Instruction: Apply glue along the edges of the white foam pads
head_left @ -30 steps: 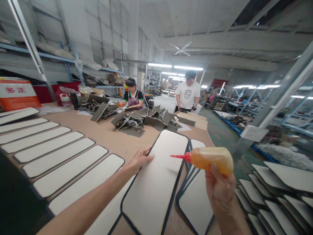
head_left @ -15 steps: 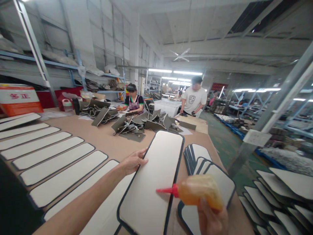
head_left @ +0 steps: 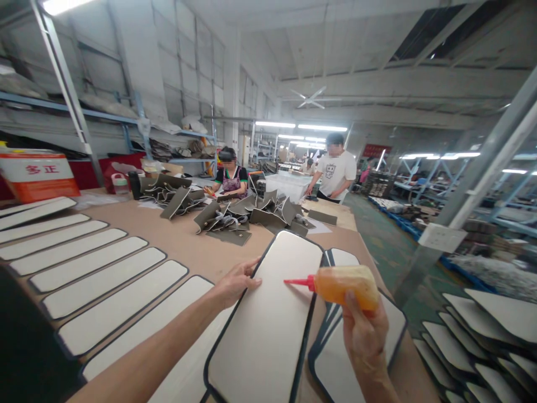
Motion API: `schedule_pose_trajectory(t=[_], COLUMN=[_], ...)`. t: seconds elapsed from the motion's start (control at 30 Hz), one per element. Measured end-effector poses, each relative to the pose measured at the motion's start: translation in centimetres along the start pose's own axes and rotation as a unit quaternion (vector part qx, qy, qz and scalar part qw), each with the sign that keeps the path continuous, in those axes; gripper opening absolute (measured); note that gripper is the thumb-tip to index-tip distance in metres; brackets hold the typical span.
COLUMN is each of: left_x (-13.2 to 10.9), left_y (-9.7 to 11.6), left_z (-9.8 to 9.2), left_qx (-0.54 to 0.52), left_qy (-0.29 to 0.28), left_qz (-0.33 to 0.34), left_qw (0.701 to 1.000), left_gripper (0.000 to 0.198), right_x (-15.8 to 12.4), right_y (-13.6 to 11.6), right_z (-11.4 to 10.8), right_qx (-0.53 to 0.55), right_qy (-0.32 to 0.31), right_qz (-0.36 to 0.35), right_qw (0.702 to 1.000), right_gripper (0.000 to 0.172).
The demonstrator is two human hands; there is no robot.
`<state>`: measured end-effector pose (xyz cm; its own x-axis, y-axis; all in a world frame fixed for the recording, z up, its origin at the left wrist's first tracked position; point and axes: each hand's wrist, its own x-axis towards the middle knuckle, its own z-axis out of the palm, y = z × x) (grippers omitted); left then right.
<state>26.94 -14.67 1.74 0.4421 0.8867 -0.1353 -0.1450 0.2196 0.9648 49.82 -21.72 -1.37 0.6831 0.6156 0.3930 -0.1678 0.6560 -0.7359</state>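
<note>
A long white panel with rounded corners and a dark edge (head_left: pixel 268 324) lies tilted in front of me. My left hand (head_left: pixel 239 282) is closed on its left edge, thumb on the white face and fingers at the rim. My right hand (head_left: pixel 366 330) is wrapped round a clear squeeze bottle (head_left: pixel 346 284) of amber liquid. The bottle lies on its side in the air, its red nozzle (head_left: pixel 300 281) pointing left over the panel's upper half. Whether the tip touches the surface I cannot tell. Beneath my right hand sits a stack of similar panels (head_left: pixel 335 364).
Several like panels (head_left: pixel 121 296) lie in a row on the brown table (head_left: pixel 184 232) at left. A heap of dark olive pieces (head_left: pixel 247 215) covers the far part. Two people (head_left: pixel 229 176) work beyond it. More panels (head_left: pixel 495 341) are stacked at lower right, near a metal post (head_left: pixel 457 210).
My right hand has raised the bottle and moved it away from me, up along the panel. My left hand keeps its place on the edge, and the view has shifted slightly.
</note>
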Motion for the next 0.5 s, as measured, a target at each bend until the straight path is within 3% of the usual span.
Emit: schedule_pose_trajectory(t=[0.13, 0.2, 0.27, 0.4, 0.5], left_x=[0.7, 0.5, -0.1, -1.3, -1.4], left_y=[-0.4, -0.6, -0.6, -0.2, 0.0], left_z=[-1.3, -1.6, -1.5, -0.7, -0.9], left_qx=[-0.007, 0.002, 0.014, 0.02, -0.003], left_qy=[0.03, 0.044, 0.046, 0.008, -0.001], left_qz=[0.015, 0.012, 0.002, 0.0, 0.002], left_qw=[0.999, 0.999, 0.999, 1.0, 1.0], left_gripper=[0.084, 0.085, 0.084, 0.081, 0.084], right_x=[-5.7, -6.5, -5.1, 0.4, 0.9], right_y=[0.9, 0.6, -0.1, -1.2, -0.7], right_z=[-2.3, -2.7, -2.1, 0.2, 0.3], right_qx=[-0.073, -0.101, -0.093, 0.005, 0.013], right_qy=[-0.07, -0.07, -0.04, 0.002, -0.006], right_qz=[0.077, 0.082, 0.054, -0.014, -0.013], right_qw=[0.992, 0.989, 0.993, 1.0, 1.0], right_gripper=[0.056, 0.058, 0.057, 0.053, 0.052])
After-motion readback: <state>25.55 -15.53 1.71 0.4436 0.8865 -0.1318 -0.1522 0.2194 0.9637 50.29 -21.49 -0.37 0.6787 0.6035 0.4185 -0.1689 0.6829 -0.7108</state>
